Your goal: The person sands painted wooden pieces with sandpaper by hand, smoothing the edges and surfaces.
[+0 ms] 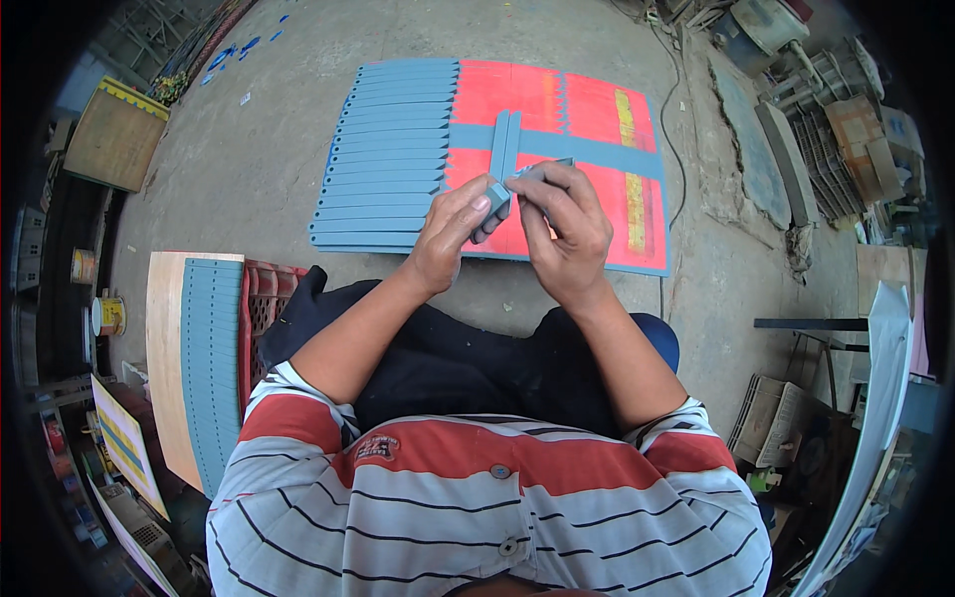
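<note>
My left hand [453, 229] is closed round a blue-grey slat [498, 196], whose end points up between thumb and fingers. Close beside it, my right hand [565, 221] is pinched, thumb against fingertips, at that end; whatever is between the fingertips is too small to make out. Just beyond the hands, two narrow blue-grey strips [505, 142] run side by side over a pink-red board [587, 184] with a blue-grey band and a yellow stripe. Many matching slats [383, 159] lie in a row on the board's left part, with holes at their outer ends and pointed inner ends.
At the lower left, a red plastic crate [271, 298] stands beside a wooden board with a hole-dotted blue-grey panel [212, 368]. A cable [680, 129] runs along the concrete floor to the right. A cardboard box [861, 139] and racks stand at the far right.
</note>
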Tool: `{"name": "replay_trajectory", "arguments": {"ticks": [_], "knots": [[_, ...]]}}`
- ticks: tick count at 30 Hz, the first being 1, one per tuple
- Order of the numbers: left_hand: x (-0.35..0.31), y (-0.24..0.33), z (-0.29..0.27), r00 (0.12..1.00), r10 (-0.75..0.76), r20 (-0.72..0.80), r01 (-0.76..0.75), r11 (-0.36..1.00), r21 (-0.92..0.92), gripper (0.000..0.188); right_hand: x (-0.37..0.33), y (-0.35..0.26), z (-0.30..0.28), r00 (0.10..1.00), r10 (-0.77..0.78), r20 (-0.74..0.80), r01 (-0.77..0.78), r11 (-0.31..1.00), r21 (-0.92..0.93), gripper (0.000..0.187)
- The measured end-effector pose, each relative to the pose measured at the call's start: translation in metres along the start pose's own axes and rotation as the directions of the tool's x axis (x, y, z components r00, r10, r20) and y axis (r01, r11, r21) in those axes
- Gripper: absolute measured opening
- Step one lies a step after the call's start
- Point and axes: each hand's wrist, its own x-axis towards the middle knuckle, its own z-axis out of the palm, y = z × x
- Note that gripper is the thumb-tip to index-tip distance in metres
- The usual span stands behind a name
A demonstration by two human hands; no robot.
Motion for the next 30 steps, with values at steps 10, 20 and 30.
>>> {"name": "replay_trajectory", "arguments": {"ticks": [10, 20, 30], "knots": [[0.003, 0.005, -0.010, 0.999, 0.019, 0.033, -0.027, 0.966, 0.258, 0.040, -0.002, 0.005, 0.000, 0.994, -0.087, 0.068, 0.085, 0.996, 0.025, 0.032], [0.003, 0.009, -0.011, 0.998, 0.040, 0.042, -0.050, 0.957, 0.286, 0.039, -0.002, 0.003, 0.001, 0.994, -0.107, 0.035, 0.106, 0.994, 0.017, 0.033], [0.007, 0.006, -0.020, 0.969, 0.242, 0.059, -0.222, 0.731, 0.645, 0.026, 0.004, 0.005, -0.012, 0.989, -0.018, 0.146, 0.018, 1.000, -0.001, 0.030]]}}
